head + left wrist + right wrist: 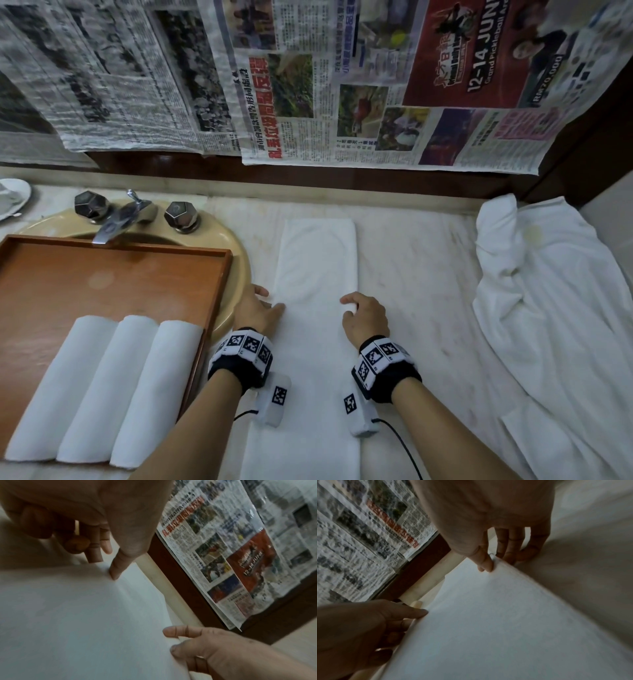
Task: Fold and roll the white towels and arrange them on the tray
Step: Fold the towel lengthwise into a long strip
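A long white towel (317, 260), folded into a narrow strip, lies flat on the counter and runs from the back wall towards me. My left hand (270, 301) pinches its left edge, thumb on top and fingers under the fold (109, 561). My right hand (347, 306) pinches the right edge the same way (494, 559), level with the left hand. Three rolled white towels (99, 387) lie side by side at the near end of the brown wooden tray (102, 274) on the left.
The tray rests over a beige sink (236, 260) with a chrome faucet (116, 219). A heap of loose white towels (548, 291) lies at the right. Newspaper sheets (308, 85) cover the back wall. A white dish (10, 198) sits far left.
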Tool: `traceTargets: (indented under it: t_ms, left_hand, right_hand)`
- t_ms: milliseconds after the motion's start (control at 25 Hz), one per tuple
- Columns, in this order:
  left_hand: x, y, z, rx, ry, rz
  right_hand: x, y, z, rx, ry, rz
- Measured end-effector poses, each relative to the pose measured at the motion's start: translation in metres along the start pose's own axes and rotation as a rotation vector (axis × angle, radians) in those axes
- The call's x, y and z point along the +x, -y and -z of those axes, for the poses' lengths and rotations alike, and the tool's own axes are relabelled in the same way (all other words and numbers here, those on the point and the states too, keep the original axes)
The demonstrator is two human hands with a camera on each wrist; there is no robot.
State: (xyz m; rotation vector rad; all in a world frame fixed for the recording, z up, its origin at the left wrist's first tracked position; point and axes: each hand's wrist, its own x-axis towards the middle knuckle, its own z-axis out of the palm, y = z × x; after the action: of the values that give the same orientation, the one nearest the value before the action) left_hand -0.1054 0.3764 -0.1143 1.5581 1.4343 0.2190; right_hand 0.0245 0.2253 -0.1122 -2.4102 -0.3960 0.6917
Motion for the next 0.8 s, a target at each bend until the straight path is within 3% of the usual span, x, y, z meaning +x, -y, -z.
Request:
traceTargets:
  t_ms: [80,160,240,280,320,360,440,480,520,640,680,720,800]
  left_hand:
    - [-0.001,-0.005,-0.004,0.063,-0.043,-0.024]
    - [-0.011,-0.005,-0.015,0.380,-0.102,-0.263]
    - [-0.022,-0.003,-0.034,0.671,0.086,-0.509]
    - [-0.024,-0.001,-0.042,0.759,0.230,-0.537]
    - [-0.020,0.002,-0.046,0.799,0.331,-0.502]
    - [-0.017,0.001,-0.047,0.790,0.347,-0.412]
    - [-0.009,-0.008,-0.048,0.744,0.236,-0.175]
    - [-0.008,-0.018,-0.051,0.721,0.222,-0.141]
    - [-0.007,-0.029,-0.057,0.699,0.248,-0.195]
    - [0.008,-0.053,-0.071,0.745,0.478,-0.539]
    - [0.024,-0.058,-0.069,0.762,0.506,-0.567]
    - [0.041,-0.062,-0.064,0.783,0.478,-0.534]
    - [0.065,-0.075,-0.048,0.749,0.315,-0.301]
  right_hand:
    - [0.004,0.006,-0.003,-0.116,0.004,0.007]
    - [0.003,0.006,-0.006,-0.323,-0.030,0.116]
    - [0.005,0.001,-0.014,-0.473,0.064,0.272]
    - [0.007,-0.003,-0.015,-0.515,0.144,0.309]
    - [0.009,-0.006,-0.015,-0.538,0.208,0.315]
    - [0.012,-0.010,-0.014,-0.558,0.244,0.304]
    - [0.014,-0.013,-0.011,-0.619,0.257,0.269]
    - [0.014,-0.012,-0.010,-0.643,0.257,0.261]
    - [0.014,-0.011,-0.010,-0.653,0.259,0.258]
    - [0.015,-0.010,-0.010,-0.671,0.270,0.244]
    - [0.016,-0.011,-0.009,-0.682,0.269,0.238]
    - [0.016,-0.012,-0.009,-0.690,0.267,0.232]
    - [0.017,-0.014,-0.009,-0.691,0.261,0.234]
